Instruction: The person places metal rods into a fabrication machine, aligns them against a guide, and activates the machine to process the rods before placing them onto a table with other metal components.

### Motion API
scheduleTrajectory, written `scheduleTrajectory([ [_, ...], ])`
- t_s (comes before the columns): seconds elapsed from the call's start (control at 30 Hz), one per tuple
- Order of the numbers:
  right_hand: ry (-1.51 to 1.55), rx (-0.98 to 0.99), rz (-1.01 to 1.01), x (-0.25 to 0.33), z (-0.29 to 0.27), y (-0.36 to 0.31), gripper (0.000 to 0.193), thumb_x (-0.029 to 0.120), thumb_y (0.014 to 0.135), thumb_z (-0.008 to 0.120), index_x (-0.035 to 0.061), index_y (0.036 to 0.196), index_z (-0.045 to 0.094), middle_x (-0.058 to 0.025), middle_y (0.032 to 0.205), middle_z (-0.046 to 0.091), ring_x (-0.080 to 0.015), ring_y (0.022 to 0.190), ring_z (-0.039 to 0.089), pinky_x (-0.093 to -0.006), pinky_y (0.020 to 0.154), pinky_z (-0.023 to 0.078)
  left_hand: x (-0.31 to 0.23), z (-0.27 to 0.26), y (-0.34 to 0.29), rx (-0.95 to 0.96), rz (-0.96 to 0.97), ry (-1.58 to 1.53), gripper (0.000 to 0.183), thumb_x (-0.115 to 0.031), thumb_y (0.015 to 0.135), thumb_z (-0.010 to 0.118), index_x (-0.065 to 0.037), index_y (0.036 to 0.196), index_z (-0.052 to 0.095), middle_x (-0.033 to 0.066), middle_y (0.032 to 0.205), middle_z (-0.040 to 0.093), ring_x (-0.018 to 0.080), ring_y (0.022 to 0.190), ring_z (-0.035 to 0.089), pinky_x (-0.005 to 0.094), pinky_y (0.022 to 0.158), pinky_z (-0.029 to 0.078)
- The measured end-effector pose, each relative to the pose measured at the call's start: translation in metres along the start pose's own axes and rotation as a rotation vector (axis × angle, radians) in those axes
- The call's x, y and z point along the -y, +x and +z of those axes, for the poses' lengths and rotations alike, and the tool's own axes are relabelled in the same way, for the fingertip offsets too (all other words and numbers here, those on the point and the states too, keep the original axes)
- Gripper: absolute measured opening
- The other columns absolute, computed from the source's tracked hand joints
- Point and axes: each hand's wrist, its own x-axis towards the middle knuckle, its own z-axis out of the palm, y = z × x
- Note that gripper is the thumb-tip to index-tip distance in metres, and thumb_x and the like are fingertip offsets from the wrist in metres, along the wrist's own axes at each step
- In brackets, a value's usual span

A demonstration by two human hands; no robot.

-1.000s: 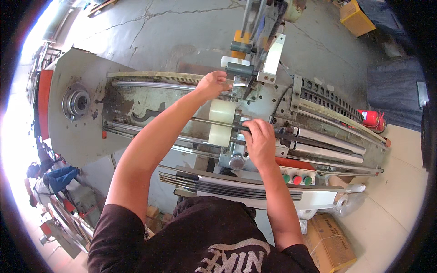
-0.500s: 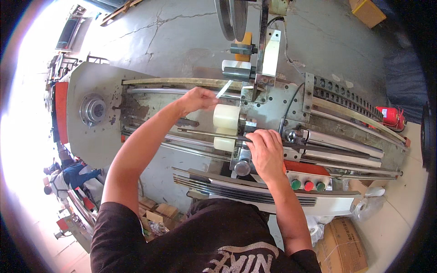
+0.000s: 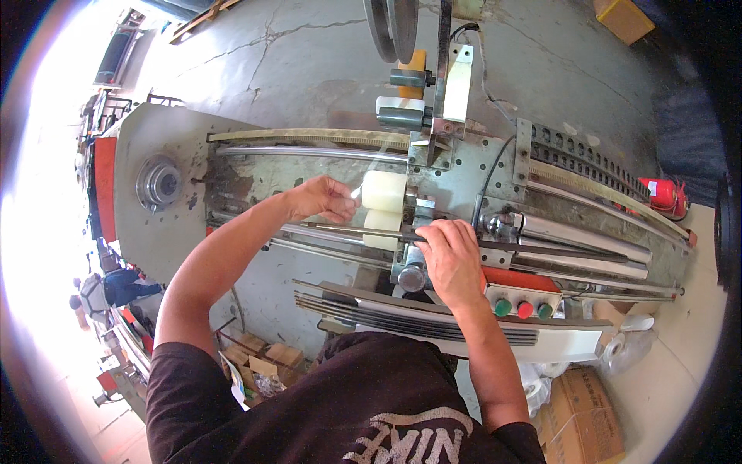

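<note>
My left hand (image 3: 325, 199) is closed in a pinch on the end of a clear film strip (image 3: 376, 160), just left of two cream rollers (image 3: 383, 191). The strip runs faintly from my fingers up toward a dark spindle (image 3: 402, 117) beyond the rollers. Fingers and thumb of my right hand (image 3: 450, 259) are wrapped round a long dark rod (image 3: 556, 252). Its thinner metal end (image 3: 332, 226) extends left past the nearer roller. The rod lies crosswise over the machine's middle block; my fingers hide part of it.
Near my right wrist is a red control box (image 3: 522, 294) with green and red buttons. A rack of dark rods (image 3: 433, 321) lies between me and the machine. Metal guide rails (image 3: 309, 152) span the machine bed. A cardboard box (image 3: 580, 414) stands on the floor at lower right.
My left hand has come nearer and slightly left, drawing the film strip down beside the rollers. My right hand keeps its hold on the rod, almost unmoved.
</note>
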Motion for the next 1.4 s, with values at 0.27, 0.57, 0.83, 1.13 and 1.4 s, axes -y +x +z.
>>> scheduleTrajectory([
  [0.27,-0.014,0.006,-0.001,-0.001,0.002,-0.003,0.03,0.009,0.08,0.081,0.0088,0.108,0.07,-0.0081,0.108,0.068,-0.0335,0.105,0.064,-0.0467,0.099,0.05,-0.014,0.029,0.012,-0.018,-0.074,0.261,0.036,-0.035,0.098,0.078,-0.002,0.113,0.074,0.005,0.097,0.074,0.0143,0.087,0.07,0.0312,0.082,0.06],
  [0.57,0.013,0.007,0.001,0.0,0.002,-0.006,0.031,0.007,0.08,0.081,0.008,0.108,0.07,-0.0081,0.108,0.068,-0.0328,0.106,0.064,-0.0461,0.099,0.05,-0.038,0.042,-0.016,-0.051,-0.026,0.363,0.025,-0.025,0.098,0.075,-0.001,0.104,0.076,0.0054,0.089,0.075,0.0126,0.077,0.067,0.0287,0.069,0.056],
  [0.83,0.019,-0.003,0.005,0.0,0.003,-0.004,0.029,0.007,0.081,0.08,0.0075,0.108,0.07,-0.0088,0.107,0.068,-0.0334,0.105,0.065,-0.0469,0.1,0.049,-0.055,0.09,-0.059,-0.146,0.048,0.158,0.019,-0.019,0.1,0.075,-0.003,0.108,0.075,0.0023,0.087,0.076,0.0085,0.074,0.068,0.0243,0.064,0.054],
  [1.13,0.005,-0.024,0.013,0.003,-0.001,0.002,0.028,0.009,0.082,0.082,0.0087,0.108,0.072,-0.0089,0.107,0.068,-0.0328,0.105,0.065,-0.0461,0.101,0.049,0.012,0.176,-0.061,-0.56,0.408,0.008,0.015,-0.006,0.101,0.07,0.003,0.112,0.065,0.0095,0.093,0.078,0.0144,0.084,0.074,0.0294,0.078,0.06],
  [1.4,0.024,-0.008,0.02,0.009,-0.007,0.0,0.029,0.008,0.082,0.082,0.0089,0.109,0.071,-0.0094,0.11,0.068,-0.0338,0.107,0.064,-0.0461,0.098,0.049,0.02,0.202,-0.049,-0.973,0.553,0.24,0.015,-0.008,0.098,0.073,-0.001,0.107,0.063,0.0144,0.09,0.078,0.0225,0.084,0.079,0.0325,0.073,0.06],
])
